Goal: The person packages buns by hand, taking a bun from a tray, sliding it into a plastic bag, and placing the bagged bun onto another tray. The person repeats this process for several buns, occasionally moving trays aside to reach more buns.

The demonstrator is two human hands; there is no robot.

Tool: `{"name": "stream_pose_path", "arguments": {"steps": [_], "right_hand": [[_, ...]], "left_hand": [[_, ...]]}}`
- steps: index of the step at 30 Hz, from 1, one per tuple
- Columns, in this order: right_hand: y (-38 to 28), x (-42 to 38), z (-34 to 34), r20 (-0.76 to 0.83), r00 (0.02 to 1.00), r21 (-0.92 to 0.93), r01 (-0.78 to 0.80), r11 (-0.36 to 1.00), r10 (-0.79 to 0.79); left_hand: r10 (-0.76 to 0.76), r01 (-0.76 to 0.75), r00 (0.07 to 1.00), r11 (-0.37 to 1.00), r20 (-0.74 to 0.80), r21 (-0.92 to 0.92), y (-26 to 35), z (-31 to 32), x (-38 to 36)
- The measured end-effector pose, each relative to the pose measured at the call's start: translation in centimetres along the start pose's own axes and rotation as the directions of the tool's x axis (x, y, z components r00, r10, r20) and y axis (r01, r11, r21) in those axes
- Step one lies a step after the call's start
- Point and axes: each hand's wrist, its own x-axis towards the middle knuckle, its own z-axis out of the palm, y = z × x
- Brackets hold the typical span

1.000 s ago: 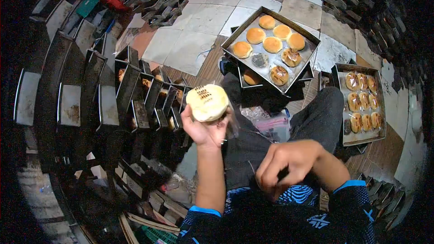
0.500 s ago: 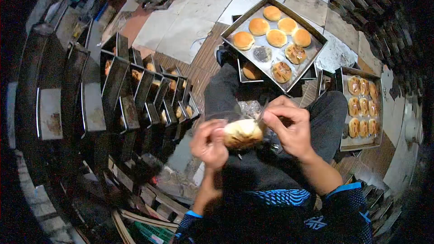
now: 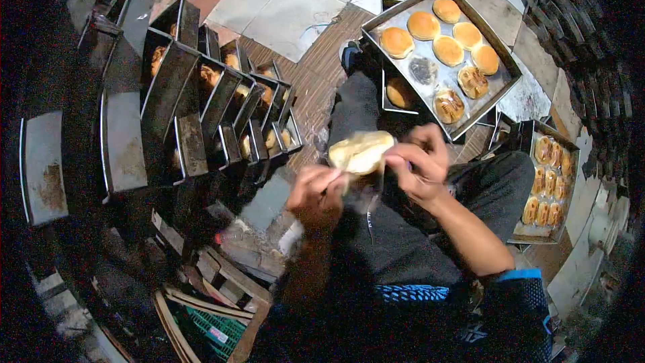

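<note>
A pale bun (image 3: 364, 152), blurred by motion, hangs between my two hands above my lap, with what looks like thin clear plastic around it. My left hand (image 3: 314, 191) pinches at the bun's lower left edge. At its right side, my right hand (image 3: 422, 165) has thumb and fingers closed on the edge; whether they grip the plastic or the bun itself is hard to make out. Beyond my knees a metal tray (image 3: 403, 74) carries several golden buns (image 3: 447, 50), two of them with brown glazed tops, and a dark round spot on its liner.
Under that tray sits another tray with a bun (image 3: 401, 93). To the right, a tray (image 3: 537, 236) holds rows of glazed buns. Stacked metal trays (image 3: 191, 144) with breads stand at the left. A green crate (image 3: 215, 329) lies lower left. More dark trays line the right edge.
The bun has tilted and risen slightly, its pale side now showing instead of the browned one. Both hands stay on it. The whole view has shifted, with the trays appearing farther right.
</note>
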Motion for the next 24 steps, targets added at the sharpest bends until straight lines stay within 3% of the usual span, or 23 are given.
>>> {"name": "stream_pose_path", "arguments": {"steps": [1, 2, 4, 5, 6, 7, 8, 9, 10, 11, 12, 13, 14, 15, 16, 17, 18, 19, 20, 22, 23, 24], "right_hand": [[0.6, 1.0, 1.6, -0.039, 0.996, 0.06, 0.088, 0.994, -0.086], [0.9, 1.9, 2.4, 0.02, 0.997, 0.026, 0.076, 0.997, -0.077], [1.7, 4.2, 3.0, -0.209, 0.958, 0.001, -0.201, 0.98, 0.197], [2.7, 4.2, 2.5, -0.21, 0.952, 0.028, -0.224, 0.974, 0.224], [1.6, 2.9, 2.5, -0.239, 0.948, -0.045, -0.226, 0.973, 0.209], [0.2, 1.1, 2.2, -0.207, 0.928, -0.014, -0.318, 0.948, 0.308], [-0.9, -0.9, 1.9, -0.173, 0.896, 0.011, -0.413, 0.911, 0.409], [-1.4, -3.5, 1.8, -0.106, 0.854, 0.035, -0.508, 0.861, 0.509], [-1.5, -6.5, 1.7, -0.041, 0.796, 0.05, -0.602, 0.797, 0.604], [-1.8, -9.0, 1.6, 0.052, 0.717, 0.019, -0.697, 0.717, 0.695], [-1.8, -10.8, 1.4, 0.139, 0.621, -0.02, -0.777, 0.629, 0.772], [-1.5, -11.6, 0.8, 0.249, 0.626, -0.023, -0.759, 0.651, 0.739], [-1.7, -10.9, -0.2, 0.233, 0.622, -0.024, -0.765, 0.644, 0.748], [-2.2, -8.9, -1.6, 0.203, 0.69, -0.122, -0.686, 0.717, 0.694], [-2.6, -7.0, -2.7, 0.192, 0.754, -0.219, -0.59, 0.777, 0.628], [-2.6, -5.4, -3.2, 0.13, 0.793, -0.179, -0.572, 0.801, 0.595], [-3.2, -3.7, -3.7, 0.233, 0.785, -0.065, -0.577, 0.814, 0.574], [-3.2, -1.7, -3.0, 0.285, 0.897, 0.004, -0.353, 0.936, 0.337], [-3.3, -0.1, -1.9, 0.314, 0.946, 0.077, -0.111, 0.991, 0.082], [-2.3, 0.3, 0.2, 0.48, 0.871, 0.09, -0.167, 0.982, 0.104], [-1.2, 0.6, 0.6, 0.538, 0.823, 0.157, -0.312, 0.937, 0.184], [0.2, 1.3, 0.4, 0.6, 0.758, 0.115, -0.397, 0.911, 0.255]], "left_hand": [[-0.01, 0.011, 0.997, 1.0, -0.075, 0.017, 0.5, 1.6, 0.9], [-0.015, 0.021, 0.988, 0.999, -0.153, 0.035, 0.6, 2.7, 1.9], [-0.331, 0.328, 0.886, 0.942, -0.326, -0.067, -0.2, 2.6, 3.4], [-0.5, 0.455, 0.833, 0.862, -0.235, -0.222, 0.0, 1.3, 4.0], [-0.496, 0.451, 0.835, 0.865, -0.239, -0.22, -0.8, -0.6, 3.3], [-0.692, 0.688, 0.717, 0.686, 0.079, -0.235, -1.7, -2.9, 1.6], [-0.785, 0.873, 0.483, 0.464, 0.388, -0.151, -1.7, -4.6, -0.1], [-0.681, 0.714, 0.7, 0.667, 0.215, -0.212, 0.1, -4.3, -2.1], [-0.514, 0.508, 0.857, 0.83, 0.036, -0.231, 2.1, -3.8, -4.1], [-0.513, 0.513, 0.856, 0.826, 0.064, -0.234, 3.0, -4.3, -6.2], [-0.599, 0.598, 0.8, 0.792, 0.037, -0.123, 3.3, -4.7, -8.4], [-0.672, 0.671, 0.741, 0.741, -0.008, -0.013, 3.4, -4.7, -9.5], [-0.668, 0.668, 0.744, 0.744, 0.011, -0.016, 2.5, -6.0, -8.4], [-0.435, 0.493, 0.85, 0.856, 0.296, -0.156, 1.0, -8.6, -6.5], [-0.125, 0.328, 0.855, 0.882, 0.503, -0.338, 0.3, -10.1, -5.4], [-0.069, 0.227, 0.922, 0.893, 0.381, -0.389, -1.1, -10.2, -7.8], [-0.069, 0.221, 0.925, 0.898, 0.374, -0.381, 0.7, -9.4, -5.7], [-0.416, 0.464, 0.878, 0.862, 0.238, -0.203, 3.5, -7.3, -1.6], [-0.693, 0.694, 0.72, 0.716, 0.042, -0.074, 4.6, -5.5, 1.3], [-0.742, 0.754, 0.657, 0.648, 0.131, -0.11, 2.3, -3.2, 3.6], [-0.764, 0.785, 0.618, 0.585, 0.184, -0.204, 1.8, -2.4, 4.7], [-0.736, 0.734, 0.669, 0.634, 0.101, -0.243, 1.3, -1.1, 5.3]]}}
